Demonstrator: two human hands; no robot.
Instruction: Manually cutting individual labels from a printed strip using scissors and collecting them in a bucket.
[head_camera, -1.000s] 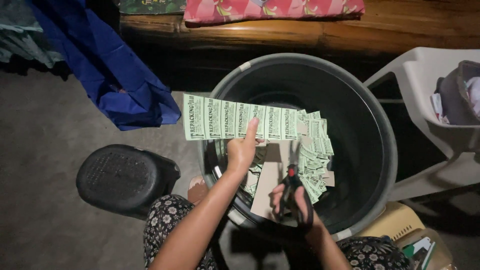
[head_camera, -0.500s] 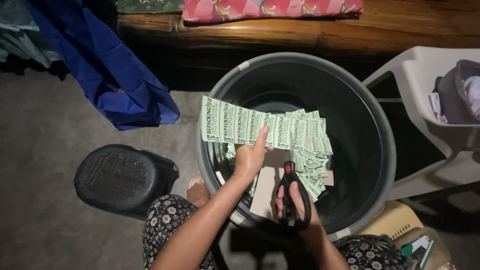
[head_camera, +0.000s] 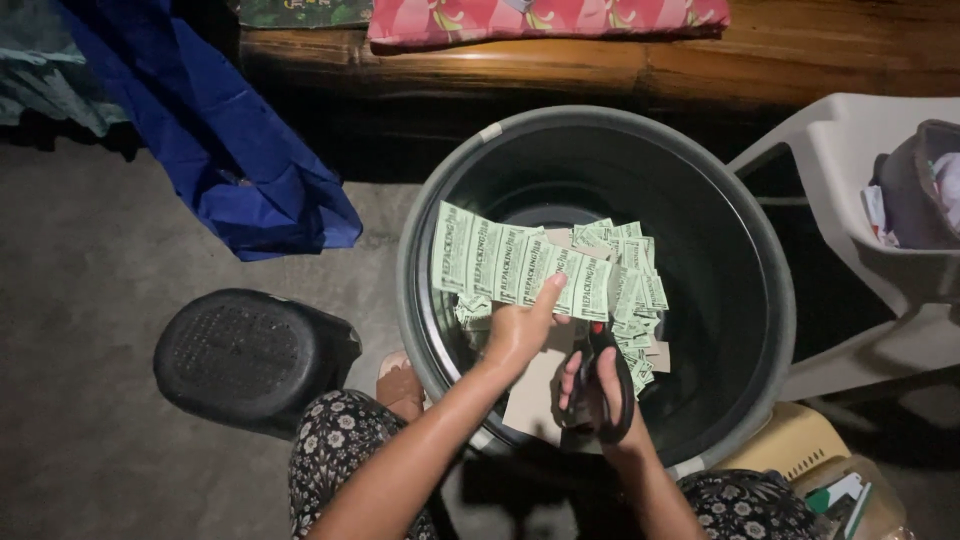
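Head view: my left hand pinches a strip of green printed labels over the grey tub; my right hand is closed through the black scissors just near of it. I judge the floppy strip could sag; a crooked cut might slice a label, or the blades nick my left thumb.

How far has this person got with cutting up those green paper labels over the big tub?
A heap of cut green labels already lies inside the big dark round plastic tub. In hand: the left hand holds an uncut strip of printed green labels over the tub, and the right hand grips black-handled scissors beside it. That strip, several labels long, remains to be cut.
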